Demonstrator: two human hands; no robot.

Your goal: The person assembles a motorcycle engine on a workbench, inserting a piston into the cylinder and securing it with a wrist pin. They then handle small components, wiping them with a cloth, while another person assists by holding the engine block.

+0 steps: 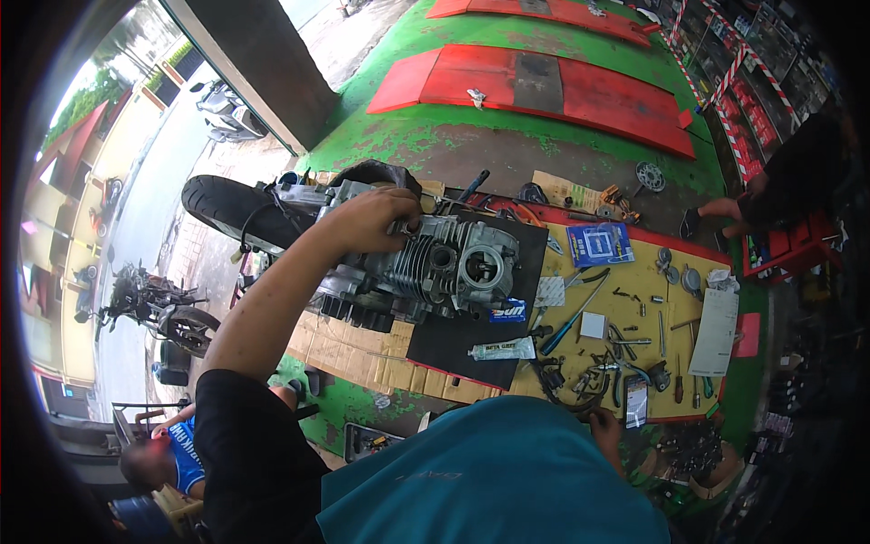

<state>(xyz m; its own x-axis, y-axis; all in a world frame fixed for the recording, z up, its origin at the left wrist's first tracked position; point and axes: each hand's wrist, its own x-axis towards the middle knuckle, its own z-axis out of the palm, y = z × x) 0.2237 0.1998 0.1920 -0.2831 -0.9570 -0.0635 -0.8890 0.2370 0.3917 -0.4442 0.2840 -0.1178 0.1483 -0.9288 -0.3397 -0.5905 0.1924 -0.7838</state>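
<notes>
A grey motorcycle engine (412,272) with a finned cylinder lies on the black mat at the left of the workbench. Reaching over its top, my left hand (376,220) has its fingers bent and closed by the cylinder fins; what they grip there is hidden. A round opening in the cylinder head (483,268) faces up to its right. My right hand (605,432) is low at the bench's near edge, fingers curled, close to a phone (636,402) and a dark curved hose or cable (594,395). Whatever it holds is too small to make out.
Tools and bolts cover the bench's right side, with a blue screwdriver (573,317), a white tube (501,349), a blue packet (600,245) and a paper sheet (714,332). A motorcycle wheel (227,210) stands behind the engine. One person stands right (797,177); another sits lower left (177,453).
</notes>
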